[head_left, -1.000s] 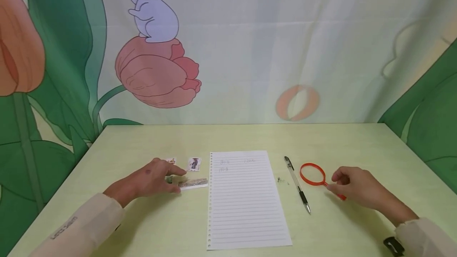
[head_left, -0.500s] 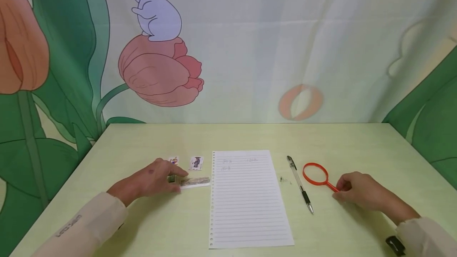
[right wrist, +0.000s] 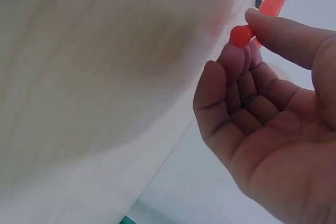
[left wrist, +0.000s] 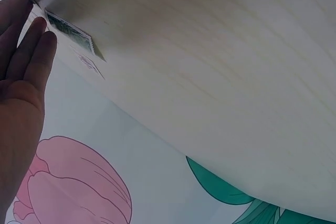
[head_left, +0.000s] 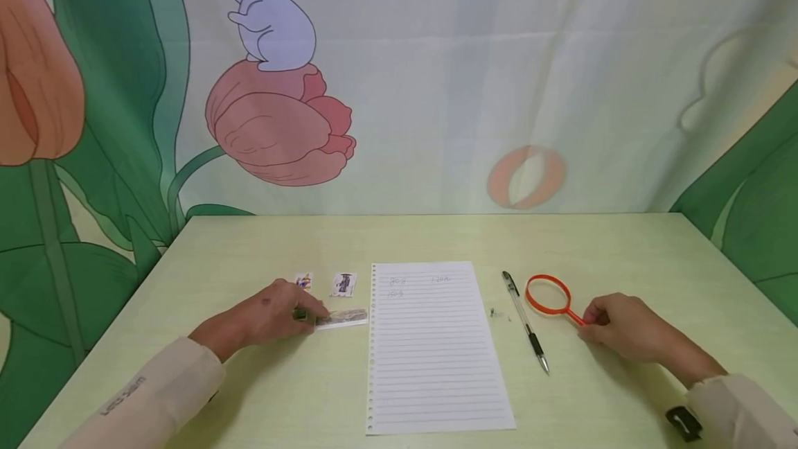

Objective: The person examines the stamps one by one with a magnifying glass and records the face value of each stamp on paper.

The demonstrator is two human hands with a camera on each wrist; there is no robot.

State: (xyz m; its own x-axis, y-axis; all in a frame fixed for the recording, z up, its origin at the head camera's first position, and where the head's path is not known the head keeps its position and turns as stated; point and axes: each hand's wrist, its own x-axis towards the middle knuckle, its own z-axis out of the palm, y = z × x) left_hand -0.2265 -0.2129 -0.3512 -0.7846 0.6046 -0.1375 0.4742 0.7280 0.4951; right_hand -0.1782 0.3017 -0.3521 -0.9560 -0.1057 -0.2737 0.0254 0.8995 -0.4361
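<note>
My right hand [head_left: 626, 328] pinches the handle of a red-rimmed magnifying glass [head_left: 547, 277] between thumb and fingertips, its ring tipped up off the table. In the right wrist view the round red handle end [right wrist: 241, 36] shows at the fingertips. My left hand [head_left: 264, 321] has its fingers stretched out at the left end of a long picture stamp [head_left: 346, 318], the index fingertip touching it. A dark green stamp [left wrist: 70, 31] lies beside these fingers, partly hidden in the head view. Behind it are two small stamps, one with a dark figure [head_left: 343, 285] and one colourful [head_left: 304, 281].
A lined sheet [head_left: 439, 359] with a few handwritten notes lies mid-table. To its right are a black-capped clear pen [head_left: 526, 324] and tiny dark bits [head_left: 494, 312]. A printed cloth [head_left: 405, 89] hangs behind the table [head_left: 280, 393].
My right hand has taken the magnifying glass by its handle and lifted it slightly, tilting the ring. The left index finger has come down onto the long stamp.
</note>
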